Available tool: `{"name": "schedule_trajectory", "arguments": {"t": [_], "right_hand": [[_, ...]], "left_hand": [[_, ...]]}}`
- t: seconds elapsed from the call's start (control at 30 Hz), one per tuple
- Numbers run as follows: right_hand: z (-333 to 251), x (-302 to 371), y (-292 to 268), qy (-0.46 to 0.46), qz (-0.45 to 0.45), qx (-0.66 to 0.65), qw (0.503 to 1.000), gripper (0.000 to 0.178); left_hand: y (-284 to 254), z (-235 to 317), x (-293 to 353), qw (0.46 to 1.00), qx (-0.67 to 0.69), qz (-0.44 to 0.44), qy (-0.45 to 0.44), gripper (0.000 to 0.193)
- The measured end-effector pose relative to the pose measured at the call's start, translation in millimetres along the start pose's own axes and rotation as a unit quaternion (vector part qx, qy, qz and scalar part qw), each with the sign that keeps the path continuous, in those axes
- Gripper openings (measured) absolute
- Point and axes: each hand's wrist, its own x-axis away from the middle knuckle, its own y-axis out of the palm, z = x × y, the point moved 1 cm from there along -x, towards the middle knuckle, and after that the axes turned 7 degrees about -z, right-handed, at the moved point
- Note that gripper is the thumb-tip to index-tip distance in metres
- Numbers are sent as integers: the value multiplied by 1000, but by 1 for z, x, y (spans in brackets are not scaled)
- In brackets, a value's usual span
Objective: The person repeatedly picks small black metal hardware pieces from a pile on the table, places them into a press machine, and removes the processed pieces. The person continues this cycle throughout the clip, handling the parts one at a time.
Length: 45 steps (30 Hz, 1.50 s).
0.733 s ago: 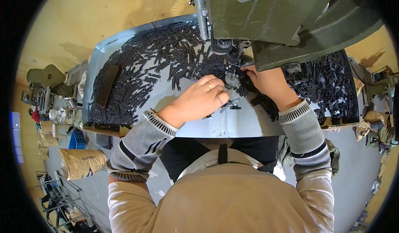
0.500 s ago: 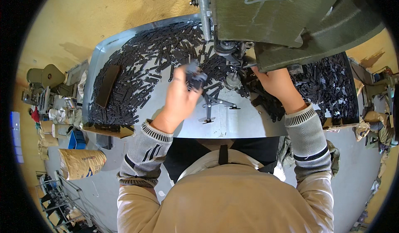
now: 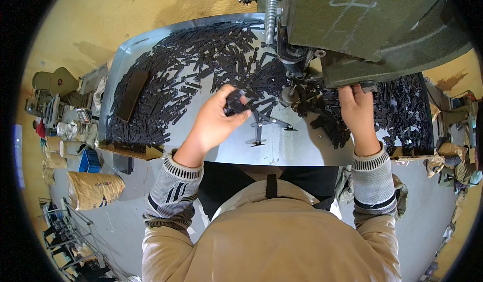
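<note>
Metalwork (image 3: 234,103), black and bunched, sits grasped between the curled thumb and fingers of my left hand (image 3: 210,123); I'd judge a light, level pinch best, so nothing slips. Just right of those fingertips a jointed black linkage (image 3: 259,123) lies over the tray (image 3: 221,153), and I'd keep clear of its splayed legs. My right hand (image 3: 357,108) is at the lower edge of the green machine (image 3: 347,25), fingertips hidden, so I cannot tell whether they grip anything. Beyond the left fingers spread loose black strips (image 3: 201,55).
</note>
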Motion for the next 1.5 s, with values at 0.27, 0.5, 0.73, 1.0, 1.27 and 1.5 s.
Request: {"name": "schedule_trajectory", "arguments": {"t": [0.27,0.5,0.73,1.0,1.27,1.5], "right_hand": [[12,-29,16,-194,-78,418,884,29],[46,-39,47,44,-155,410,897,29],[13,-35,11,-155,-93,412,893,22],[-79,58,-40,155,-310,49,937,8],[-64,126,26,-7,-375,66,924,20],[-44,103,48,-83,-216,182,956,24]], "left_hand": [[3,13,-14,843,-464,-269,31,55],[11,10,-15,812,-522,-242,93,45],[-8,6,-4,884,-405,-216,93,35],[-9,26,95,966,-97,-240,-3,26],[45,-52,121,970,-87,-222,-52,33],[47,-55,126,929,-324,-149,94,48]]}}
